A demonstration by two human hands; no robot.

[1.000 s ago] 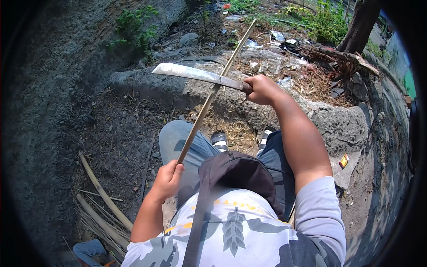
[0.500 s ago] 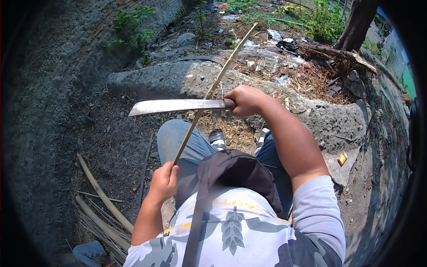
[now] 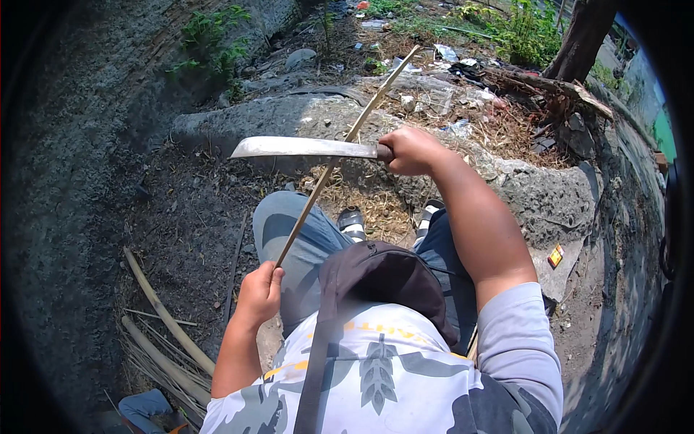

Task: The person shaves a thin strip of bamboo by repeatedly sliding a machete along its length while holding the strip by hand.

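Observation:
A long machete with a broad pale blade extends leftward from my right hand, whose fingers are wrapped round its dark handle. Its blade crosses over a thin, split wooden strip, probably touching it. My left hand, above my left thigh, grips the strip's near end. From there the strip slants up and away to the right, its far end free in the air beyond the blade.
A dark bag lies across my lap. Long curved stalks and thin strips rest on the ground at the left. Ahead runs a rough concrete ledge, with litter and dry grass behind it. A tree trunk stands at the far right.
The machete and my right hand have moved away from me and slightly right, farther up the strip. My left hand, still gripping, has shifted slightly left.

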